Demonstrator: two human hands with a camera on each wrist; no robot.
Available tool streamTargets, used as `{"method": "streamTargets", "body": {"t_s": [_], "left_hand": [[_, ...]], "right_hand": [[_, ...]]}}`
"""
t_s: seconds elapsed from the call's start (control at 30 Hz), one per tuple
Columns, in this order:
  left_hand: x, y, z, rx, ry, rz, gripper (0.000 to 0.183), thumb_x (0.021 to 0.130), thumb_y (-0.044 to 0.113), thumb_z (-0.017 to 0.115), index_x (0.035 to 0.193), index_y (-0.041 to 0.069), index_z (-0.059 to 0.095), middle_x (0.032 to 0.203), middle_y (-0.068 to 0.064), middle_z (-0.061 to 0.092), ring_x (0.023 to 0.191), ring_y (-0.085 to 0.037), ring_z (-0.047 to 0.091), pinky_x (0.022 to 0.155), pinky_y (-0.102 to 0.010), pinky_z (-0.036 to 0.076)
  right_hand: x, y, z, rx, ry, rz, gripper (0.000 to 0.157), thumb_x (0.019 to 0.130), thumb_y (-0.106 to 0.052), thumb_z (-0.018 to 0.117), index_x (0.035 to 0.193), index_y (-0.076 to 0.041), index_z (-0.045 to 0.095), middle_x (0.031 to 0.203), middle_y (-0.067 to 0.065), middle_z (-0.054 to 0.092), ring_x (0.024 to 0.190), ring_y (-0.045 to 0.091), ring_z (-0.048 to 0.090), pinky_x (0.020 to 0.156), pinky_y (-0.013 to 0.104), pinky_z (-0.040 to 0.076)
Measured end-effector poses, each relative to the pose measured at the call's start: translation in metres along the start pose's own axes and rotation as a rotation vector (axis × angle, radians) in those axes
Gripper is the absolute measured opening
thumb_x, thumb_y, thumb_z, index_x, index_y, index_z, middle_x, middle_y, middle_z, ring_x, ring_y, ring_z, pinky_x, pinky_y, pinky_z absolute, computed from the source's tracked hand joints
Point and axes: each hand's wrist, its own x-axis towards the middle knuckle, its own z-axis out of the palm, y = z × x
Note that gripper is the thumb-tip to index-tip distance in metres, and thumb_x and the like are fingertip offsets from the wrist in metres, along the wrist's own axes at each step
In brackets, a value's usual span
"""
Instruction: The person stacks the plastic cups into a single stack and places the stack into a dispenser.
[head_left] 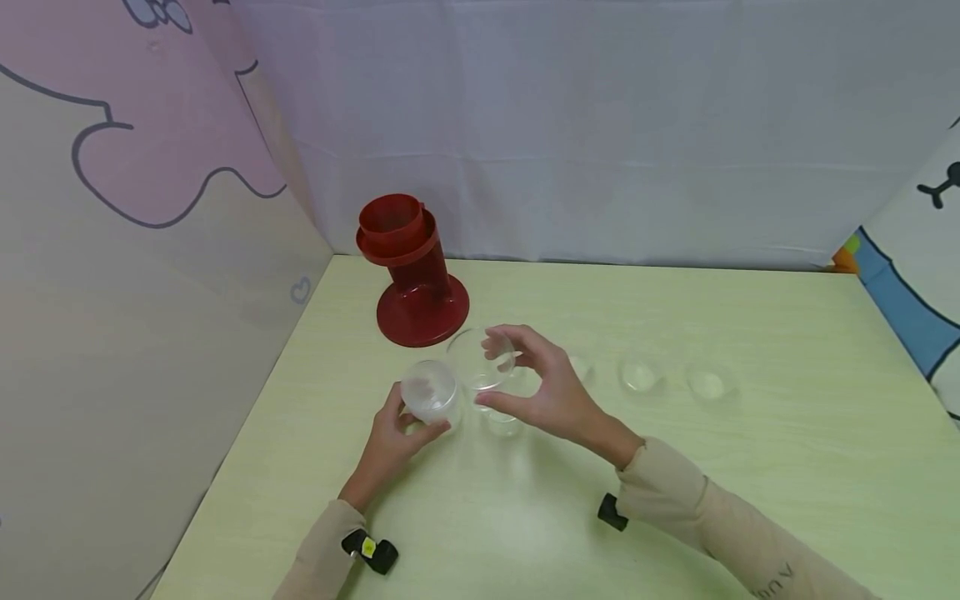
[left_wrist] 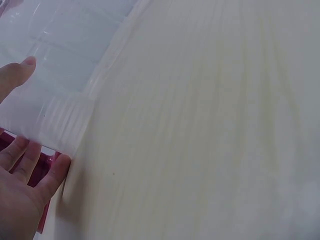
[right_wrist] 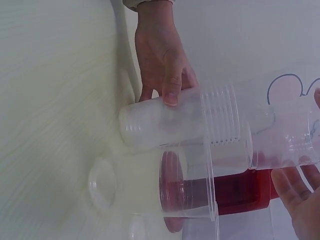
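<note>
One cup stack (head_left: 429,392) points mouth-up, its long axis near vertical.

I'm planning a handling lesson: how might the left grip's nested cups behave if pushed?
The nested cups are probably light and squeezable: their walls look thin. Taller than wide, the stack may tip if pushed high. The separate rims suggest cups could slide apart.

A red stand (head_left: 420,283) with a round base rises at the far left of the pale desk (head_left: 810,433). White cloth (head_left: 600,125) hangs behind the far edge; the left wall (head_left: 180,383) bears a pink cartoon shape (head_left: 180,108), the right a blue patch (head_left: 909,304).
</note>
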Motion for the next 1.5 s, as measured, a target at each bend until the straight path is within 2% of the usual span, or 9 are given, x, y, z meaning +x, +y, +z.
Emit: {"method": "streamTargets", "body": {"t_s": [0.2, 0.3, 0.47, 0.57, 0.67, 0.8, 1.0, 1.2, 1.5], "left_hand": [[0.0, -0.001, 0.0, 0.016, -0.006, -0.013, 0.071, 0.079, 0.017, 0.078, 0.135, 0.01, 0.036, 0.133, -0.007, 0.046, 0.123, -0.023, 0.043, 0.103, -0.043, 0.039], [0.0, -0.001, -0.001, 0.017, -0.008, -0.015, 0.071, 0.079, 0.017, 0.078, 0.136, 0.01, 0.036, 0.134, -0.007, 0.046, 0.124, -0.024, 0.043, 0.103, -0.044, 0.039], [0.0, -0.001, -0.001, 0.021, -0.013, -0.017, 0.072, 0.079, 0.018, 0.078, 0.136, 0.01, 0.035, 0.135, -0.007, 0.045, 0.125, -0.025, 0.042, 0.103, -0.045, 0.038], [0.0, -0.001, -0.001, 0.025, -0.014, -0.015, 0.072, 0.079, 0.018, 0.078, 0.137, 0.01, 0.035, 0.136, -0.007, 0.045, 0.125, -0.025, 0.042, 0.104, -0.045, 0.038], [0.0, -0.001, 0.0, 0.028, -0.012, -0.015, 0.072, 0.079, 0.018, 0.078, 0.137, 0.011, 0.035, 0.136, -0.007, 0.045, 0.126, -0.024, 0.042, 0.103, -0.045, 0.038], [0.0, -0.002, -0.001, 0.024, -0.011, -0.017, 0.072, 0.079, 0.018, 0.078, 0.136, 0.01, 0.036, 0.135, -0.006, 0.045, 0.125, -0.023, 0.042, 0.103, -0.044, 0.039], [0.0, -0.002, -0.001, 0.01, -0.009, -0.003, 0.071, 0.079, 0.016, 0.078, 0.135, 0.009, 0.036, 0.134, -0.006, 0.046, 0.123, -0.022, 0.043, 0.102, -0.043, 0.04], [0.0, -0.003, -0.001, -0.001, -0.01, 0.011, 0.07, 0.079, 0.015, 0.078, 0.135, 0.008, 0.037, 0.134, -0.006, 0.046, 0.122, -0.022, 0.043, 0.103, -0.044, 0.039], [0.0, -0.003, 0.0, 0.0, -0.012, 0.006, 0.07, 0.079, 0.015, 0.078, 0.135, 0.009, 0.036, 0.134, -0.006, 0.046, 0.122, -0.022, 0.044, 0.103, -0.044, 0.039]], "right_hand": [[0.004, -0.026, 0.001, 0.017, 0.003, 0.007, 0.063, 0.07, 0.001, 0.081, 0.124, -0.001, 0.051, 0.109, 0.012, 0.061, 0.102, 0.029, 0.057, 0.085, 0.052, 0.05], [0.005, -0.03, 0.002, 0.023, 0.0, 0.011, 0.062, 0.07, 0.001, 0.081, 0.125, 0.0, 0.051, 0.109, 0.014, 0.061, 0.102, 0.031, 0.057, 0.085, 0.051, 0.05], [0.007, -0.02, 0.004, 0.03, -0.004, -0.003, 0.064, 0.07, -0.001, 0.082, 0.126, 0.0, 0.051, 0.11, 0.014, 0.061, 0.102, 0.027, 0.057, 0.084, 0.048, 0.051], [0.008, -0.007, 0.006, 0.031, -0.003, -0.013, 0.065, 0.07, -0.004, 0.083, 0.127, -0.005, 0.052, 0.111, 0.012, 0.061, 0.103, 0.022, 0.057, 0.084, 0.046, 0.051], [0.009, 0.003, 0.009, 0.033, -0.002, -0.022, 0.066, 0.07, -0.009, 0.084, 0.128, -0.013, 0.052, 0.112, 0.005, 0.061, 0.103, 0.018, 0.057, 0.084, 0.046, 0.052], [0.011, 0.004, 0.01, 0.02, -0.005, -0.035, 0.065, 0.071, -0.014, 0.084, 0.128, -0.017, 0.052, 0.112, -0.003, 0.061, 0.103, 0.016, 0.057, 0.083, 0.039, 0.053], [0.014, 0.001, 0.012, 0.001, -0.009, -0.029, 0.065, 0.071, -0.014, 0.084, 0.127, -0.016, 0.052, 0.113, -0.003, 0.061, 0.103, 0.016, 0.058, 0.083, 0.031, 0.053], [0.016, 0.001, 0.014, 0.004, -0.011, -0.016, 0.065, 0.071, -0.014, 0.084, 0.128, -0.016, 0.052, 0.114, -0.002, 0.061, 0.103, 0.017, 0.058, 0.084, 0.033, 0.053], [0.019, 0.003, 0.017, 0.018, -0.019, -0.011, 0.065, 0.072, -0.014, 0.084, 0.128, -0.014, 0.052, 0.114, 0.006, 0.061, 0.103, 0.018, 0.058, 0.084, 0.042, 0.053]]}}
